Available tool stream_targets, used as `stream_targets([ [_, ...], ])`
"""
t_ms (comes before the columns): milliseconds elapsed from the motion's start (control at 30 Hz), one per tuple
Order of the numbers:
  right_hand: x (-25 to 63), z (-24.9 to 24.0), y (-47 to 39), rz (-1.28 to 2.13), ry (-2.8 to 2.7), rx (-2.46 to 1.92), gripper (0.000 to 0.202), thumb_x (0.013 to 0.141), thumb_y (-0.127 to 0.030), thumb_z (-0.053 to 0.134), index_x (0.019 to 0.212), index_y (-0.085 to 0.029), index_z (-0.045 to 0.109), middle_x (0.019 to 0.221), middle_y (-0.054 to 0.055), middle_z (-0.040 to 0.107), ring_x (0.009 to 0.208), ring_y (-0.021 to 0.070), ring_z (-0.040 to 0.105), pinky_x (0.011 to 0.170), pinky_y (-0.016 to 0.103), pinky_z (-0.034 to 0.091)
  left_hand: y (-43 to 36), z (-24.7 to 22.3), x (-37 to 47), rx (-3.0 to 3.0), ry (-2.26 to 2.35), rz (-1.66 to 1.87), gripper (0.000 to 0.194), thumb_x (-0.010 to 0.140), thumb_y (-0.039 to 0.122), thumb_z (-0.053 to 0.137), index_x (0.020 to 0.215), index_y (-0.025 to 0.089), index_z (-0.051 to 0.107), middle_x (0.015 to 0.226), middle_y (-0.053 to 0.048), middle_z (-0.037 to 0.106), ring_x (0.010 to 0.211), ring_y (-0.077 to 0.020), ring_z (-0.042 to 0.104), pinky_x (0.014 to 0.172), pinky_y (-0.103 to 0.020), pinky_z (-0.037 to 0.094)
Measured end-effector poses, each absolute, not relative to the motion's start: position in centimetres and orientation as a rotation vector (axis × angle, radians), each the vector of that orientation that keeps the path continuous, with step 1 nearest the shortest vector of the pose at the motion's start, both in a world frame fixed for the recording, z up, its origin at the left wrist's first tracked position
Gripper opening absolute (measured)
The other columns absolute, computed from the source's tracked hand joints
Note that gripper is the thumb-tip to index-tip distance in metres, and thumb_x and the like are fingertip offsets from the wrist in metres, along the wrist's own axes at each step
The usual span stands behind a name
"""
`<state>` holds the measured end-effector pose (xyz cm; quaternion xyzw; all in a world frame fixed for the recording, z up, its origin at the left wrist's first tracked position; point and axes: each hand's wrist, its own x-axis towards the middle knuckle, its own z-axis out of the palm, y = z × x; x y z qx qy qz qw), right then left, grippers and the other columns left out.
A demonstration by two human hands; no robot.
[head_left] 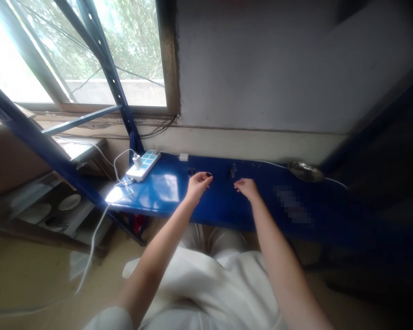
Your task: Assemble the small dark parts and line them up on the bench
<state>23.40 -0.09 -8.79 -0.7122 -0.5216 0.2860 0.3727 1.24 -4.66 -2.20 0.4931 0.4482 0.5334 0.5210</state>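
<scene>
Over the blue tabletop [220, 206], my left hand [198, 185] pinches a small black piece [209, 174] between thumb and fingertips. My right hand [246, 187] is a short way to the right, its fingers pressed together; whatever they hold, if anything, is too small to name. The two hands are apart. Small dark pieces [192, 172] lie on the table just behind my left hand. A small clear item [233, 170] lies behind my right hand, too blurred to make out.
A white power strip [143, 166] with a plugged-in charger sits at the table's left end. A white adapter [183, 157] and a shiny metal dish [306, 171] are near the back edge, with tiny bits [256, 165] between them. Blue rack posts [106, 59] rise at left.
</scene>
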Motion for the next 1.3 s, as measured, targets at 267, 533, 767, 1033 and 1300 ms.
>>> stream_targets([
  [267, 22.8, -10.3, 1.6, 0.364, -1.425, -2.085, 0.020, 0.074, -0.032, 0.059, 0.082, -0.017, 0.069, 0.085, 0.011, 0.070, 0.082, 0.0213, 0.064, 0.065, 0.026, 0.044, -4.3, -3.4, 1.4, 1.194, 1.084, 1.231, 0.027, 0.065, 0.032, 0.068, 0.085, 0.013, 0.064, 0.067, 0.000, 0.056, 0.049, -0.0050, 0.049, 0.043, -0.016, 0.037],
  [533, 22.7, -10.5, 3.0, 0.338, -1.415, -2.165, 0.025, 0.076, -0.033, 0.056, 0.090, -0.018, 0.071, 0.088, 0.013, 0.070, 0.081, 0.0219, 0.065, 0.062, 0.026, 0.044, -4.0, -4.1, 0.6, 1.200, 1.102, 1.221, 0.030, 0.064, 0.034, 0.069, 0.086, 0.014, 0.065, 0.067, -0.001, 0.057, 0.050, -0.0051, 0.050, 0.045, -0.016, 0.038],
  [767, 22.4, -10.8, 2.9, 0.328, -1.400, -2.148, 0.027, 0.075, -0.034, 0.057, 0.092, -0.019, 0.071, 0.089, 0.012, 0.070, 0.082, 0.0226, 0.064, 0.063, 0.026, 0.044, -3.7, -4.4, 0.9, 1.210, 1.115, 1.205, 0.028, 0.063, 0.031, 0.069, 0.086, 0.014, 0.065, 0.065, 0.000, 0.057, 0.049, -0.0054, 0.050, 0.046, -0.017, 0.038],
  [1033, 22.8, -10.9, 2.9, 0.391, -1.403, -2.087, 0.032, 0.071, -0.033, 0.062, 0.096, -0.015, 0.068, 0.094, 0.013, 0.068, 0.088, 0.0242, 0.063, 0.071, 0.028, 0.045, -2.7, -5.2, 2.6, 1.241, 1.142, 1.150, 0.021, 0.065, 0.023, 0.068, 0.082, 0.013, 0.065, 0.064, -0.001, 0.057, 0.049, -0.0059, 0.049, 0.048, -0.018, 0.039],
  [1300, 20.9, -10.8, -0.2, 0.229, -0.905, -1.608, 0.033, 0.078, -0.027, 0.047, 0.100, -0.007, 0.061, 0.089, 0.014, 0.066, 0.079, 0.0177, 0.061, 0.075, 0.028, 0.046, 1.2, -8.3, 5.8, 1.560, 1.294, 1.095, 0.022, 0.063, 0.024, 0.071, 0.079, 0.011, 0.065, 0.068, -0.003, 0.061, 0.060, -0.0103, 0.054, 0.057, -0.022, 0.042],
])
